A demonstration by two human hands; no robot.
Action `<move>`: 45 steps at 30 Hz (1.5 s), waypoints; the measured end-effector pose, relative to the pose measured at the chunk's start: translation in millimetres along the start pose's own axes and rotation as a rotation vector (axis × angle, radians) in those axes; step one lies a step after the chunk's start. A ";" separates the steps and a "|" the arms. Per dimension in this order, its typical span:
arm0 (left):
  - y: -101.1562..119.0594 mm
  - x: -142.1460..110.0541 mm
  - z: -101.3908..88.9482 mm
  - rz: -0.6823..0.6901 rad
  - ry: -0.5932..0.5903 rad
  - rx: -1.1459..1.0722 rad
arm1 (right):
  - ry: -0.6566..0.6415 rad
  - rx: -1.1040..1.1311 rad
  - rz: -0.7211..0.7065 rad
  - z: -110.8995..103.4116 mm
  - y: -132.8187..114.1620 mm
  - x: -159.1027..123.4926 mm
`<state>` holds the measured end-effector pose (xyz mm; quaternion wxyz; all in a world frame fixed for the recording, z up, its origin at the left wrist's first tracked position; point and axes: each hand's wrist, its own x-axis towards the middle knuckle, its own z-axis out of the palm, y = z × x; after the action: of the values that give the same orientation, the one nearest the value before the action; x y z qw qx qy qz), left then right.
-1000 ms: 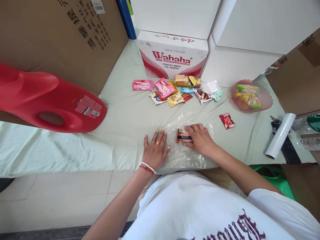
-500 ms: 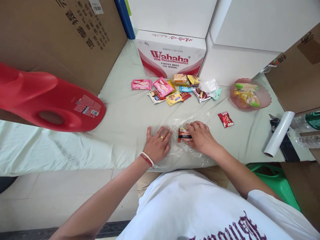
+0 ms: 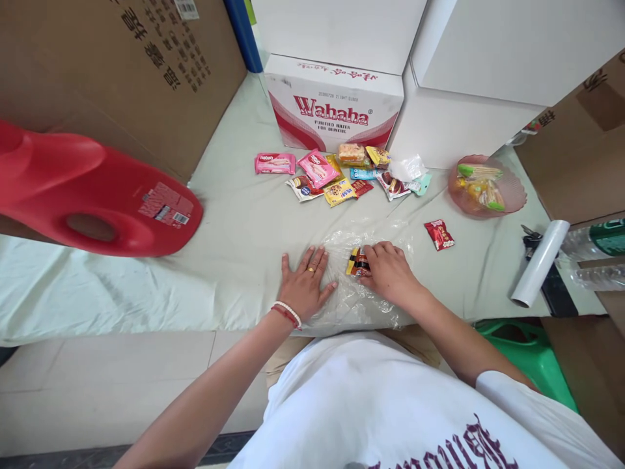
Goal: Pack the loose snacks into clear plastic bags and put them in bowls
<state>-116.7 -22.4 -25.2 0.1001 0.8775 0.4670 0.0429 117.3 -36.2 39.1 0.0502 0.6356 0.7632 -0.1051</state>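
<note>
A brown and yellow snack packet [image 3: 357, 262] lies on a sheet of clear plastic film [image 3: 349, 303] near the table's front edge. My right hand [image 3: 389, 273] is closed over the packet's right end, which its fingers hide. Left of it, my left hand [image 3: 305, 283] rests flat with fingers spread, pressing on the film's left edge; it wears a ring and bracelets. A small red packet [image 3: 439, 234] lies apart to the right. Farther back is a loose pile of wrapped snacks, with a pink wafer packet [image 3: 275, 163] at its left and a yellow packet [image 3: 340, 193] in front.
A large red jug [image 3: 112, 195] lies at the left. Behind the snacks stands a white and red carton [image 3: 336, 107]. To the right are a pink glass bowl [image 3: 512, 195] holding snacks, a white roll [image 3: 540, 264] and plastic bottles [image 3: 603, 238]. A green stool [image 3: 547, 365] stands below.
The snack packet has turned under my right hand, so its yellow end now shows on the left. My left hand's fingers have spread wider on the film. The view has shifted slightly.
</note>
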 end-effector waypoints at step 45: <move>-45.1 1.4 -16.9 0.255 -0.076 -0.206 | 0.007 1.183 0.106 11.2 97.5 -31.6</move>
<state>-155.3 5.6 -18.5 0.2008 0.9157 0.3409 0.0698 218.3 -52.5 25.4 -0.3100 0.5931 0.5425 -0.5078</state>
